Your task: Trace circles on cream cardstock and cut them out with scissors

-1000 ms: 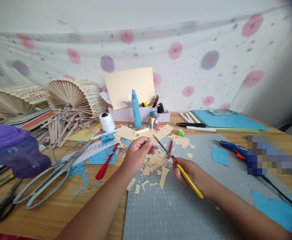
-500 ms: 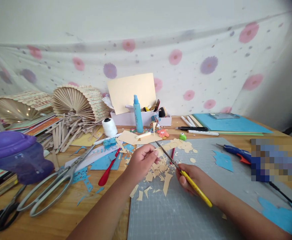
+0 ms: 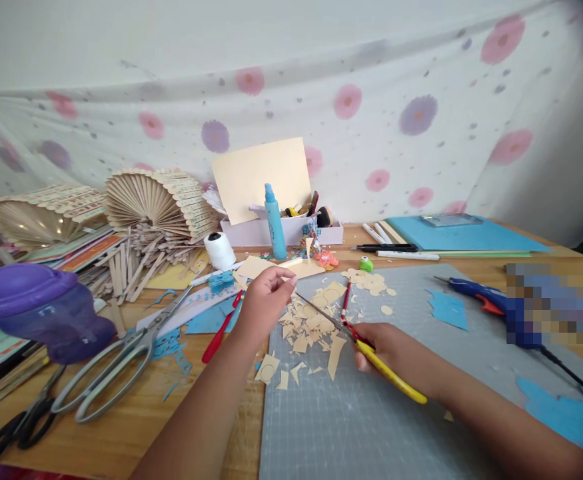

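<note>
Clamped in right hand (image 3: 388, 350) — yellow-handled scissors (image 3: 366, 350), tip just beside left hand (image 3: 264, 303), pinched closed — on what, cannot tell.

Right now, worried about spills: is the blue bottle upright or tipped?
Upright: the blue bottle stands on its base before the box, nozzle pointing up.

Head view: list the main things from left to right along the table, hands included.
Purple cup → large grey scissors → left hand → right hand, gripping yellow-handled scissors → blue glue gun.
</note>
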Motion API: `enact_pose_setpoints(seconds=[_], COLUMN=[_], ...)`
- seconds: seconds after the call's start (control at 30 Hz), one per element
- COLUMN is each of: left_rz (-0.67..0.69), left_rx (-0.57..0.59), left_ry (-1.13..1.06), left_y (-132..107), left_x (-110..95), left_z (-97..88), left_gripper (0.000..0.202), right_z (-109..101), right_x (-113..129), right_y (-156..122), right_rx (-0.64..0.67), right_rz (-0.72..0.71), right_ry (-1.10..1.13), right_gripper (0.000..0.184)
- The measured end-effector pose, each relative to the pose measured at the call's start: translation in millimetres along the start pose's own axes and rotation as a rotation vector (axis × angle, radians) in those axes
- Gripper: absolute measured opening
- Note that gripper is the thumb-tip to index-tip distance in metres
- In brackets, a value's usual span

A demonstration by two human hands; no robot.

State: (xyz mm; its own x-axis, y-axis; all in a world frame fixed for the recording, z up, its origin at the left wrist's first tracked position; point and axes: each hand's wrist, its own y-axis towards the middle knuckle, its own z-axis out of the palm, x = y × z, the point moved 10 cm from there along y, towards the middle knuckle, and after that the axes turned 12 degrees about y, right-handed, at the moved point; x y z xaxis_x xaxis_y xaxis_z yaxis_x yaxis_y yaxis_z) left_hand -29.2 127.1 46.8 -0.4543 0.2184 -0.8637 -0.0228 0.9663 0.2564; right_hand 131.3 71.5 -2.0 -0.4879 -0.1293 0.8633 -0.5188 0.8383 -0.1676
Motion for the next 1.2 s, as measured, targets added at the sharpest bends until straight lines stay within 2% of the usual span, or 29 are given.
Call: enact_pose_setpoints(seconds=[0.1, 0.17, 0.27, 0.37, 0.43, 0.5, 0.6, 0.73, 0.83, 0.97, 1.03, 1.1, 1.2], left_rz=[0.005, 0.039, 0.108, 0.156, 0.220, 0.305, 0.349, 0.241, 0.148, 0.049, -0.039, -0.103, -0.127], left_rx=[0.016, 0.016, 0.057, 0.203, 0.266, 0.289, 0.307, 0.326, 0.330, 0.216, 0.146, 0.078, 0.008], left_ry=[0.105, 0.152, 0.130, 0.093, 0.157, 0.228, 0.262, 0.258, 0.168, -0.032, -0.201, -0.359, -0.496], left_y=[1.6, 2.2, -1.1, -11.3, -19.6, -26.2, -29.9, -27.0, -24.4, -15.6, -10.6, -6.7, -3.0], left_x=[5.2, 0.9, -15.5, -33.2, -45.1, -56.1, -61.4, -49.6, -39.9, -29.3, -18.7, -8.3, 0.7], left_z=[-0.4, -2.9, -3.1, 9.3, 17.1, 22.4, 27.1, 27.4, 26.6, 18.0, 12.8, 7.9, 3.5], left_gripper=[0.018, 0.017, 0.019, 0.025, 0.022, 0.013, 0.017, 0.020, 0.024, 0.016, 0.010, 0.009, 0.014], right_z=[0.3, 0.9, 1.0, 1.7, 2.4, 2.5, 2.8, 3.3, -0.5, -11.0, -15.8, -20.3, -19.5], right_x=[-0.5, -3.2, -7.1, -5.7, -4.5, -4.1, -2.8, -8.0, -13.9, -17.7, -18.1, -17.2, -9.7], right_y=[-0.8, -0.8, -0.4, -1.1, -2.8, -4.8, -6.5, -5.3, -2.8, -3.8, -6.8, -10.0, -12.4], right_rx=[0.014, 0.026, 0.032, 0.050, 0.072, 0.092, 0.116, 0.128, 0.093, 0.038, 0.037, 0.037, 0.056], right_rz=[0.006, 0.027, 0.062, 0.055, 0.049, 0.054, 0.064, 0.119, 0.126, 0.064, 0.041, 0.025, -0.047], right_ry=[-0.026, -0.044, -0.065, -0.105, -0.158, -0.192, -0.189, -0.226, -0.283, -0.348, -0.346, -0.329, -0.277], right_gripper=[0.020, 0.018, 0.017, 0.019, 0.021, 0.021, 0.019, 0.019, 0.021, 0.022, 0.019, 0.016, 0.015])
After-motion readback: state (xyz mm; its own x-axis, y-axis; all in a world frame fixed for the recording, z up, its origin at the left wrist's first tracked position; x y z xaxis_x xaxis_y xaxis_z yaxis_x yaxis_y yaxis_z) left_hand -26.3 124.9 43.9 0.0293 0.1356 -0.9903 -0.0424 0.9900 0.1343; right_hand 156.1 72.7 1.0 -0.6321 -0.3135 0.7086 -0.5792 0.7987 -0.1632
